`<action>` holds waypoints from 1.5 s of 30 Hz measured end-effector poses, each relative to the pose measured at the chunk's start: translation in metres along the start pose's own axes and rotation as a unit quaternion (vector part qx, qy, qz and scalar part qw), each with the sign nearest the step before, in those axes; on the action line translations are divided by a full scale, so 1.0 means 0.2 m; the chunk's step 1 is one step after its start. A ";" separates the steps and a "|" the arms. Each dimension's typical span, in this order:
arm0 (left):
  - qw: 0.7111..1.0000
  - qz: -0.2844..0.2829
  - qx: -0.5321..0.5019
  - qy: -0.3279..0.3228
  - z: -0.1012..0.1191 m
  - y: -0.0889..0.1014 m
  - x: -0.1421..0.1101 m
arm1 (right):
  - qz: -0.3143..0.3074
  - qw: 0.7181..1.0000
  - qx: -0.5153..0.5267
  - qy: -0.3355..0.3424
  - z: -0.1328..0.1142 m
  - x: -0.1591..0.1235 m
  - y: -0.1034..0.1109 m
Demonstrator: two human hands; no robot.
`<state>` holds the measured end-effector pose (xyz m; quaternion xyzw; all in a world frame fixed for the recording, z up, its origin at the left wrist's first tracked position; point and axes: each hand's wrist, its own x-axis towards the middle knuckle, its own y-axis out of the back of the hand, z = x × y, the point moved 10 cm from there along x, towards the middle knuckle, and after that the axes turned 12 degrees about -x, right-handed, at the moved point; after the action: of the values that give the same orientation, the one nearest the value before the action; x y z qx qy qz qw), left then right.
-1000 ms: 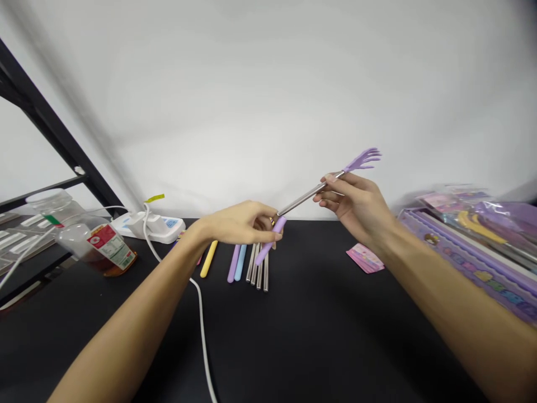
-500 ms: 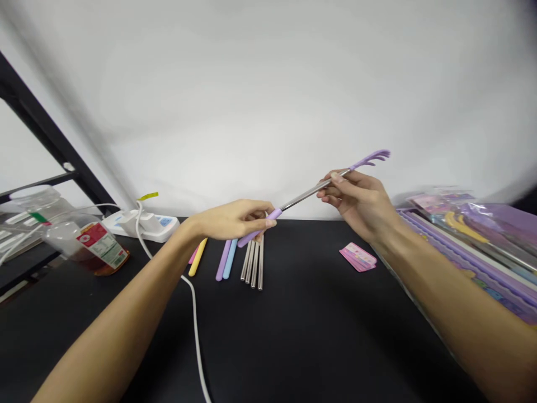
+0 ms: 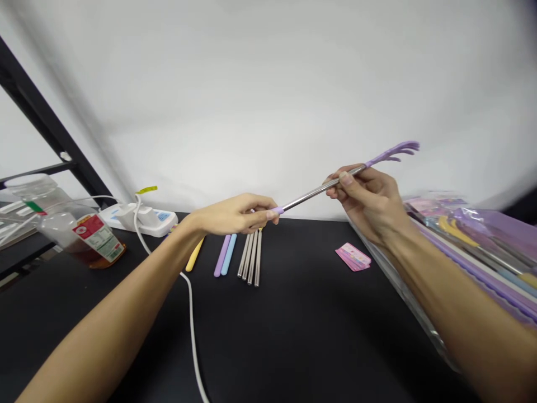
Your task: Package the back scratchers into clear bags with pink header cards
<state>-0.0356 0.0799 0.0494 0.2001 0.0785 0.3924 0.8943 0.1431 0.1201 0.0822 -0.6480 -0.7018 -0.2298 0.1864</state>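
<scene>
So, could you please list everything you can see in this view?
Back scratcher: one, lilac and steel, held in the air between both hands.
Steel rods: four, silver, side by side on the table.
Purple stick: one, purple, left of the rods.
Blue stick: one, pale blue, beside the purple stick.
Yellow stick: one, yellow, further left.
Cards: one stack, pink, right on the table.
Power strip: one, white, back left.
Cable: one, white, across the table.
Bottle: one, clear, amber contents, far left.
Table: one, black.
Shelf frame: one, black, far left.
Left grip: one bare hand, on the scratcher's lower end.
Right grip: one bare hand, on the shaft.
</scene>
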 end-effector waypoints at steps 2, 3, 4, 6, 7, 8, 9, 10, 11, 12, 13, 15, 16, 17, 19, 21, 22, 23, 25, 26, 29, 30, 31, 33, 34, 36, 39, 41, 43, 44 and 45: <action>0.999 -0.004 -0.035 0.010 -0.01 -0.01 0.00 | 0.006 1.000 0.000 0.002 -0.02 -0.01 0.00; 0.998 -0.005 -0.055 0.011 -0.02 -0.01 0.01 | 0.010 1.000 0.001 0.005 -0.03 -0.01 0.00; 0.997 -0.005 -0.076 0.009 -0.02 -0.02 0.01 | 0.008 1.000 0.003 0.008 -0.04 -0.01 0.00; 0.993 -0.006 -0.119 0.003 -0.02 -0.03 0.03 | -0.005 1.000 0.012 0.015 -0.07 -0.02 -0.04; 0.990 -0.008 -0.139 0.002 -0.02 -0.04 0.03 | -0.016 1.000 0.019 0.019 -0.08 -0.03 -0.06; 0.988 -0.011 -0.155 0.003 -0.02 -0.05 0.04 | -0.027 0.999 0.027 0.022 -0.09 -0.03 -0.08; 0.986 -0.014 -0.167 0.005 -0.03 -0.06 0.05 | -0.037 0.998 0.037 0.025 -0.10 -0.04 -0.10; 0.985 -0.016 -0.173 0.009 -0.03 -0.07 0.05 | -0.047 0.997 0.047 0.027 -0.09 -0.04 -0.11; 0.985 -0.015 -0.170 0.013 -0.04 -0.07 0.05 | -0.062 0.996 0.054 0.025 -0.09 -0.04 -0.12; 0.987 -0.009 -0.157 0.016 -0.04 -0.07 0.06 | -0.081 0.995 0.056 0.018 -0.07 -0.04 -0.13; 0.991 0.002 -0.135 0.018 -0.05 -0.06 0.06 | -0.103 0.993 0.056 0.002 -0.04 -0.03 -0.13; 0.997 0.042 -0.066 0.022 -0.06 -0.01 0.06 | -0.133 0.988 0.065 -0.052 0.03 -0.02 -0.11; 0.997 0.067 -0.023 0.023 -0.06 0.02 0.05 | -0.133 0.984 0.079 -0.083 0.06 -0.02 -0.08; 0.995 0.093 0.022 0.022 -0.06 0.06 0.05 | -0.123 0.981 0.096 -0.112 0.08 -0.01 -0.04; 0.983 0.143 0.117 0.001 -0.03 0.13 0.04 | -0.097 0.975 0.110 -0.166 0.12 0.01 0.05; 0.961 0.178 0.208 -0.040 0.01 0.17 0.03 | -0.087 0.970 0.062 -0.217 0.16 0.02 0.13; 0.949 0.185 0.247 -0.062 0.03 0.17 0.03 | -0.094 0.965 0.017 -0.245 0.18 0.01 0.15; 0.939 0.185 0.278 -0.081 0.04 0.16 0.03 | -0.111 0.956 -0.033 -0.271 0.21 0.00 0.16; 0.925 0.172 0.317 -0.117 0.06 0.13 0.03 | -0.161 0.930 -0.132 -0.304 0.26 -0.03 0.14; 0.919 0.165 0.330 -0.137 0.08 0.11 0.03 | -0.187 0.916 -0.184 -0.304 0.28 -0.05 0.12; 0.897 0.150 0.373 -0.183 0.12 0.05 0.02 | -0.194 0.883 -0.361 -0.230 0.27 -0.03 0.09; 0.892 0.143 0.386 -0.187 0.12 0.03 0.02 | -0.177 0.872 -0.414 -0.191 0.25 -0.01 0.09; 0.890 0.135 0.394 -0.187 0.12 0.02 0.02 | -0.159 0.864 -0.453 -0.151 0.21 0.00 0.08; 0.897 0.121 0.386 -0.178 0.11 0.00 0.02 | -0.128 0.858 -0.491 -0.077 0.14 0.02 0.05; 0.905 0.118 0.370 -0.172 0.11 0.00 0.03 | -0.114 0.858 -0.499 -0.043 0.10 0.02 0.03; 0.925 0.117 0.325 -0.155 0.11 0.00 0.04 | -0.076 0.859 -0.505 0.025 0.03 0.01 0.01; 0.955 0.108 0.252 -0.115 0.10 0.01 0.06 | -0.020 0.854 -0.509 0.109 -0.06 -0.03 -0.02; 0.977 0.088 0.181 -0.073 0.06 0.00 0.07 | 0.012 0.845 -0.512 0.153 -0.12 -0.06 -0.04; 0.996 0.045 0.078 -0.025 -0.01 -0.05 0.09 | 0.031 0.831 -0.523 0.190 -0.18 -0.09 -0.07; 1.000 0.021 0.023 -0.006 -0.05 -0.08 0.09 | 0.036 0.822 -0.529 0.207 -0.21 -0.09 -0.09; 1.000 0.001 -0.025 0.006 -0.07 -0.11 0.09 | 0.039 0.813 -0.536 0.223 -0.24 -0.10 -0.10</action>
<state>-0.0122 0.0841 0.0268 0.1751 0.0737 0.3960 0.8984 0.1237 0.0753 0.1098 -0.6029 -0.3810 -0.7003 -0.0303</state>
